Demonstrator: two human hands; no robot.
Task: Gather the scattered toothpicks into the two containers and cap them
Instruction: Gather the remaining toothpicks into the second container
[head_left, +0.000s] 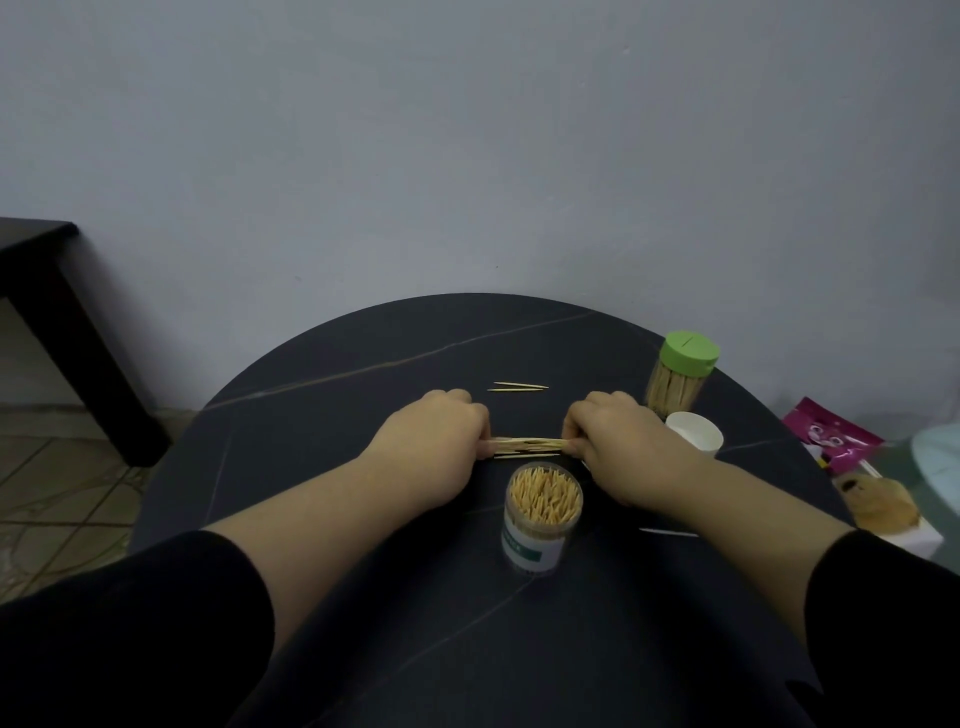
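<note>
Broadly, from largest to smallest:

1. Plain grey painted wall (467, 156), filling the upper half of the view.
2. Round dark table with a stone-like top and thin pale veins (363, 364), set against the wall; every task item stood or lay on it.
3. Black square-legged side table (36, 254), at the far left, apart from the round table.
4. Two black sleeves (156, 613), pushed back, with bare forearms reaching over the near edge.
5. Left hand (436, 441), fingers curled, pinching the left end of the bundle listed below.
6. Right hand (623, 441), fingers curled, pinching the right end of the same bundle.
7. Tall clear jar with a green slotted lid (680, 379), capped, full of toothpicks, upright at the far right of the table.
8. Clear round uncapped container with a green-and-white label (540, 519), upright, packed with toothpicks standing on end, near and between the wrists.
9. Pink printed packet (831, 436), off the table's right edge.
10. White round cap (693, 436), just in front of the green-lidded jar, beside the right hand.
11. Bundle of pale wooden toothpicks (527, 444), held level between both hands at the table's middle, low over or on the surface; which, could not be told.
12. Few loose toothpicks (519, 387), lying flat just beyond the hands.
</note>
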